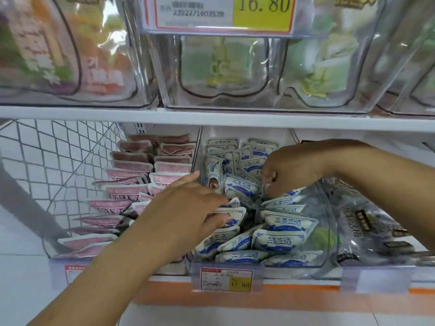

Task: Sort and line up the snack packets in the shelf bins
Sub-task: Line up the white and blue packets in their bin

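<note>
A clear middle bin (235,263) on the lower shelf holds several blue-and-white snack packets (280,241), some in rows at the back, others loose and tilted at the front. My left hand (188,205) reaches into this bin, its fingers closed around one blue-and-white packet (231,214) near the bin's left side. My right hand (289,170) comes in from the right, fingers curled down among the packets in the bin's middle; what it holds is hidden. The bin to the left (54,252) holds pink packets (127,191) lined up in two rows.
A clear bin at the right (353,220) holds dark packets with green print. The upper shelf (211,118) carries clear bins of orange and green packets and a price tag (221,12). A price label (226,280) hangs below the middle bin. A wire mesh panel (54,161) stands at the left.
</note>
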`<state>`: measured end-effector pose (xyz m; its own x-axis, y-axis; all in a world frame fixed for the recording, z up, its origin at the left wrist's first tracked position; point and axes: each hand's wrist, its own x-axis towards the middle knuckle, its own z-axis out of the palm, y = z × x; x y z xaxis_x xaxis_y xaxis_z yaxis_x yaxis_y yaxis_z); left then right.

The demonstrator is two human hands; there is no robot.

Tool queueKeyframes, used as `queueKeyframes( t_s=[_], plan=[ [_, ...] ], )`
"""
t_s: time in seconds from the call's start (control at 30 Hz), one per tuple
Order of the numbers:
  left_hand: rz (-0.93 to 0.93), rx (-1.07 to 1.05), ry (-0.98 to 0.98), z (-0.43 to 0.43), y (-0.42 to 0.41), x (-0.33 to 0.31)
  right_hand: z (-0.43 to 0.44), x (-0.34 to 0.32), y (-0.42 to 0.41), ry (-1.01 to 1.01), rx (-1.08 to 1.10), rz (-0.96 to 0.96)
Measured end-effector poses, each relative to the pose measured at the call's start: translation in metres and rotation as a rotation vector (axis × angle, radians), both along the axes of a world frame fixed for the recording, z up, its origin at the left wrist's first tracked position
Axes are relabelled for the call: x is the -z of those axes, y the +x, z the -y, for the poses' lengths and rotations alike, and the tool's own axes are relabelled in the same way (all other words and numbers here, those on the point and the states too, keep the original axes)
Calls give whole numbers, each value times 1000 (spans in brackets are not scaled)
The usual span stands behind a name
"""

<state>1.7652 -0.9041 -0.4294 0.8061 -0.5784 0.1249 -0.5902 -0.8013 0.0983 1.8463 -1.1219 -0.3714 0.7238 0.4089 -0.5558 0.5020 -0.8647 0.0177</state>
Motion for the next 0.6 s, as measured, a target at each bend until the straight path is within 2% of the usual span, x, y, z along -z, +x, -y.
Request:
queueKeyframes(
  t_s=[0.13,0.27,0.3,0.43,0.6],
  plan=[
    [50,16,-80,-4,1,13,-13,2,18,117,66,4],
    [76,33,-90,-3,1,14,-33,35,26,-83,16,62],
    [80,34,-96,-3,0,14,-36,42,26,-75,11,72],
    [69,49,-91,-1,1,10,-26,51,18,210,79,-3],
    [54,57,-93,-4,1,10,-19,55,11,419,137,50]
  ],
)
